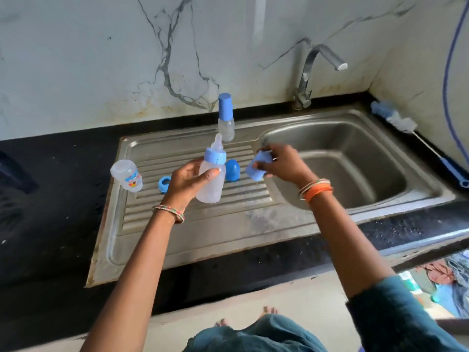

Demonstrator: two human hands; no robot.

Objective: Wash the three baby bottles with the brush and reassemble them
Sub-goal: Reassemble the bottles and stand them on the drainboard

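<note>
My left hand [186, 177] grips a clear baby bottle [212, 184] with a blue ring and teat, held tilted above the drainboard. My right hand [281, 162] pinches a blue cap [256, 168], blurred, just right of that bottle. A second bottle [225, 118] with its blue cap on stands upright at the back of the drainboard. A third, open bottle [127, 175] with a cartoon print stands tilted at the left. A loose blue ring [164, 183] and another blue cap [232, 170] lie on the drainboard. The bottle brush [416, 133] lies on the counter at the far right.
The steel drainboard [203, 232] joins the sink basin [355, 168] on the right, with the tap [308, 80] behind it. Black countertop [55, 174] surrounds the sink. A blue hose [449, 72] hangs down the right wall.
</note>
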